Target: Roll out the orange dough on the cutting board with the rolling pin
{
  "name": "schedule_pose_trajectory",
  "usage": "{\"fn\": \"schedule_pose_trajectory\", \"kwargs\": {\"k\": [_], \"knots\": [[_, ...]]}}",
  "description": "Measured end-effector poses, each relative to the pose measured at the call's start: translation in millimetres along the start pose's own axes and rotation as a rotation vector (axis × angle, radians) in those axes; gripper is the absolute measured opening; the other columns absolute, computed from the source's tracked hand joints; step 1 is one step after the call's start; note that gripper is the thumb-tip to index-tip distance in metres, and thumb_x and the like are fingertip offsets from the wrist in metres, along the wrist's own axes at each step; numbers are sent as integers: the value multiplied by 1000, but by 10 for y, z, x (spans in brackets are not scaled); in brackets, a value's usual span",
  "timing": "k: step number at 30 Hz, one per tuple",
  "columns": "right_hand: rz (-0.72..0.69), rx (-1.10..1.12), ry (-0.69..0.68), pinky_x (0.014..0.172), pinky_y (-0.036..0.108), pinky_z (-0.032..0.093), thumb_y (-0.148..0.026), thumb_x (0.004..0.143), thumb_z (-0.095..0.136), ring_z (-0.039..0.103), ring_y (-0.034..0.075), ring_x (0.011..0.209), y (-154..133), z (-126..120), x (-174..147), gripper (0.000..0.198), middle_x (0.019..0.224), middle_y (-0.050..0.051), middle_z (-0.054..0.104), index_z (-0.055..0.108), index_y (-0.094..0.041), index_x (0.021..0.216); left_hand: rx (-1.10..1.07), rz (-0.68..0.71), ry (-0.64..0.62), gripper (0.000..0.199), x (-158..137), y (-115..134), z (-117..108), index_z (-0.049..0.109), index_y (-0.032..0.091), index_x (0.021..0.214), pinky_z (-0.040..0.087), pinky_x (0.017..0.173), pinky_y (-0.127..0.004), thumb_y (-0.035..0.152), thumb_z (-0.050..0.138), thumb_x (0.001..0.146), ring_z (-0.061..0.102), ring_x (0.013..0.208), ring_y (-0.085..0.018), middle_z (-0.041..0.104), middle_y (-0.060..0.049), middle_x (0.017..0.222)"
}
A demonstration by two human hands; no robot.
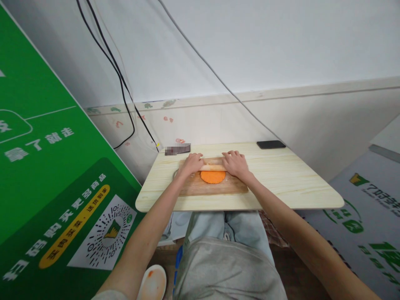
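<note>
Left hand (193,163) and right hand (236,163) grip the pin (213,168) by its ends; it covers the far edge of the dough (213,178) on the board (215,190); behind, on the surface (300,187), lies a phone (271,144).

One head-worn view, facing forward and steeply down.
The camera looks from above the person's lap (203,229), across the tabletop (281,187), to the pale wall (265,46) behind it. Its wide sweep takes in a green panel (62,171) at the left edge and a light printed panel (371,216) at the right. The rolling pin (213,168) lies near mid-view, small, beyond the outstretched forearms (153,225).
</note>
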State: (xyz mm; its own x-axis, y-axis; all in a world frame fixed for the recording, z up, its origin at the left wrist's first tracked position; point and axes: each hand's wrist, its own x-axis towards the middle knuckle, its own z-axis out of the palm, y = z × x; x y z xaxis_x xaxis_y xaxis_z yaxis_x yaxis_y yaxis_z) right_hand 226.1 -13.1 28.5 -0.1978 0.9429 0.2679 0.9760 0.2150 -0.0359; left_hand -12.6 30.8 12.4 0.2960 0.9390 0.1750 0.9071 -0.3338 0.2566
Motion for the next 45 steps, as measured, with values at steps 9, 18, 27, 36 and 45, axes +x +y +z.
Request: {"fn": "schedule_pose_trajectory", "kwargs": {"k": [9,18,27,36,45], "knots": [[3,-25,83,111,44,34,-32,107,35,51,31,131,-87,-25,-261,49,141,14,66,60,-21,149,41,8,1,42,-160,105,-71,73,19,129,47,111,-34,25,43,100,67,125,-24,75,-11,132],[20,-28,99,114,45,31,-28,106,33,50,32,134,-221,-144,-474,49,143,17,65,59,-15,146,34,1,51,39,-293,169,-63,72,20,126,46,112,-34,23,41,101,67,124,-23,75,-10,132],[46,-1,187,115,45,33,-31,109,27,51,32,137,-324,-109,-654,52,144,18,65,61,-12,142,16,-12,87,40,-305,159,4,73,20,127,46,114,-35,22,43,101,67,125,-23,75,-9,133],[105,17,182,119,52,34,-31,108,27,49,34,144,-424,-45,-774,58,151,20,62,54,-9,153,-11,-23,112,38,-302,149,40,75,23,121,46,114,-35,21,44,101,67,123,-23,76,-6,131],[42,-50,35,116,51,37,-31,109,27,51,33,139,-241,-153,-438,49,146,16,64,64,-18,139,29,-98,119,36,-294,163,31,74,23,121,47,108,-39,25,43,103,68,118,-26,76,-8,127]]}}
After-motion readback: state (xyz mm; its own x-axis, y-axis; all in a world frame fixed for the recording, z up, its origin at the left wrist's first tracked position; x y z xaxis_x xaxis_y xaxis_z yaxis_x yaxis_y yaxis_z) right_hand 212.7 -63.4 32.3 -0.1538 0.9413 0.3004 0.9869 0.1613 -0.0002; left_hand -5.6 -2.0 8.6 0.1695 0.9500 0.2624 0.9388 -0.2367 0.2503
